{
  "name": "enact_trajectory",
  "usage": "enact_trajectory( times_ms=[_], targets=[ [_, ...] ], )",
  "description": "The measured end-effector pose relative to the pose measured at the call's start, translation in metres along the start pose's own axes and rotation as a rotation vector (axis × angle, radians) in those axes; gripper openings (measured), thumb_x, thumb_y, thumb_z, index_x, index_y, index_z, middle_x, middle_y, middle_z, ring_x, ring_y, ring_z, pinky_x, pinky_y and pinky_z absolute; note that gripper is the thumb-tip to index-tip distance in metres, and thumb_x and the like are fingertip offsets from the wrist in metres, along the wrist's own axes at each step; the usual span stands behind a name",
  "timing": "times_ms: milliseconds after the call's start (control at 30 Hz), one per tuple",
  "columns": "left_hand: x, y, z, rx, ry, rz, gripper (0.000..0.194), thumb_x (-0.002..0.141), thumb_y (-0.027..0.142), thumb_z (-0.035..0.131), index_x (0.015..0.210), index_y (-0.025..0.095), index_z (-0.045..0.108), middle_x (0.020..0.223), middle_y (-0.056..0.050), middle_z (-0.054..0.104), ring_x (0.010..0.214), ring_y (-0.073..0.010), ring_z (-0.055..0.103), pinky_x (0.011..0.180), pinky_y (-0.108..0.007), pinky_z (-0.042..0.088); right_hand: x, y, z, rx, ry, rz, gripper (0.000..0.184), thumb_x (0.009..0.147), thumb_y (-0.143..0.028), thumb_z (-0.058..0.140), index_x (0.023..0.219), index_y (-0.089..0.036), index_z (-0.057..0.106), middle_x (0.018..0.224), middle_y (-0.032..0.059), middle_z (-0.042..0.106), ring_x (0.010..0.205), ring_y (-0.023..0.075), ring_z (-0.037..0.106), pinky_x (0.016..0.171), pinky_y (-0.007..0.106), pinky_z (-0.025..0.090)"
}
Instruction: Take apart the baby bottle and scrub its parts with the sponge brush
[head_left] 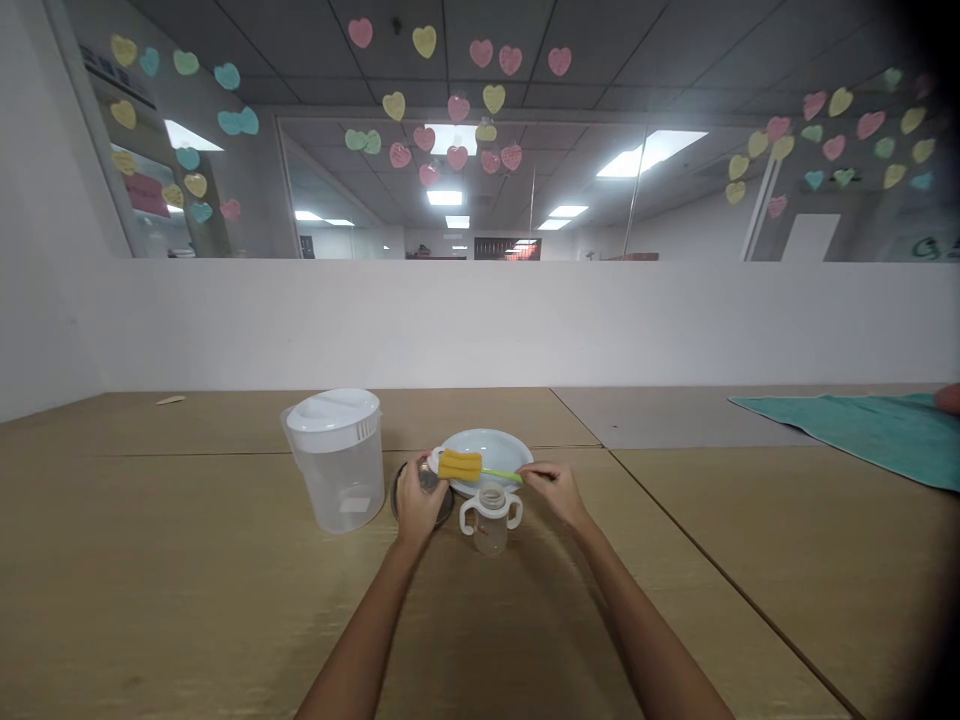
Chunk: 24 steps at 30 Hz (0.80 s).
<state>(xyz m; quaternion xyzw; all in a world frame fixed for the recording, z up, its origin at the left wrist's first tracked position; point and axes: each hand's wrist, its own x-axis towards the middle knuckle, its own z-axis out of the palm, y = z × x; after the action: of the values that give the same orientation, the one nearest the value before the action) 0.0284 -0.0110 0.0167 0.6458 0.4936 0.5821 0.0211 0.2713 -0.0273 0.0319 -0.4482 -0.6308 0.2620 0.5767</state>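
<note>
My right hand is closed on the green handle of a bottle brush, whose yellow sponge head points left over the white plate. My left hand is closed round a small clear object just left of the sponge, above a dark round dish; what it holds is too small to name. A small clear baby bottle with two white handles stands uncapped on the wooden table between my hands. A clear plastic jug with a white lid stands to the left of my left hand.
A teal towel lies on the table at the far right, with a bit of another person's hand at its edge. A low white partition wall runs behind the table. A small pale stick lies at the back left.
</note>
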Motion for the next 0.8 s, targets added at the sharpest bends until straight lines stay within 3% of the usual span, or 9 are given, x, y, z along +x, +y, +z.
enact_trajectory(
  times_ms=[133,267,400,500,667,800],
  targets=[
    [0.003,0.003,-0.004,-0.045,0.008,0.049,0.043,0.081,0.032,0.051,0.122,0.019,0.046,0.121,-0.009,0.056,0.112,-0.0220,0.052,0.096,-0.038,0.040,0.001,0.008,0.000,-0.107,0.114,-0.056,0.026,0.069,-0.032,0.054,0.077,-0.016,0.073,0.085,0.0077,0.071,0.083,0.0215,0.065,0.081,0.035,0.050],
    [0.003,0.008,-0.004,-0.086,-0.071,0.073,0.034,0.083,0.033,0.048,0.114,0.020,0.052,0.116,-0.008,0.059,0.108,-0.0217,0.055,0.095,-0.037,0.042,0.002,0.012,0.003,-0.063,0.085,-0.042,0.025,0.068,-0.031,0.055,0.076,-0.016,0.073,0.086,0.0075,0.071,0.083,0.0213,0.065,0.080,0.034,0.050],
    [0.002,0.002,-0.003,-0.077,0.066,-0.031,0.036,0.078,0.033,0.053,0.111,0.018,0.046,0.105,-0.009,0.058,0.099,-0.0216,0.056,0.088,-0.037,0.045,0.003,0.007,0.001,0.102,0.114,0.034,0.026,0.065,-0.035,0.059,0.072,-0.014,0.073,0.079,0.0083,0.071,0.076,0.0199,0.064,0.071,0.030,0.050],
    [0.003,-0.005,-0.007,0.072,0.136,-0.021,0.037,0.076,0.030,0.053,0.110,0.018,0.045,0.101,-0.008,0.052,0.098,-0.0222,0.053,0.088,-0.038,0.044,0.004,0.003,0.000,0.142,0.195,0.069,0.028,0.062,-0.038,0.060,0.071,-0.013,0.072,0.076,0.0086,0.070,0.068,0.0177,0.061,0.062,0.027,0.048],
    [0.002,-0.010,-0.013,0.429,-0.087,0.026,0.031,0.073,0.029,0.054,0.102,0.016,0.053,0.095,-0.008,0.050,0.092,-0.0251,0.052,0.083,-0.039,0.043,0.005,0.003,0.000,0.148,0.262,0.071,0.031,0.060,-0.039,0.060,0.070,-0.012,0.072,0.072,0.0084,0.069,0.061,0.0152,0.057,0.054,0.024,0.044],
    [-0.001,-0.011,-0.011,0.633,-0.177,0.058,0.030,0.072,0.032,0.056,0.097,0.016,0.058,0.092,-0.010,0.056,0.092,-0.0285,0.052,0.085,-0.042,0.038,0.006,0.003,0.000,0.161,0.270,0.070,0.031,0.060,-0.040,0.060,0.069,-0.012,0.071,0.071,0.0083,0.069,0.060,0.0147,0.056,0.055,0.024,0.044]
  ],
)
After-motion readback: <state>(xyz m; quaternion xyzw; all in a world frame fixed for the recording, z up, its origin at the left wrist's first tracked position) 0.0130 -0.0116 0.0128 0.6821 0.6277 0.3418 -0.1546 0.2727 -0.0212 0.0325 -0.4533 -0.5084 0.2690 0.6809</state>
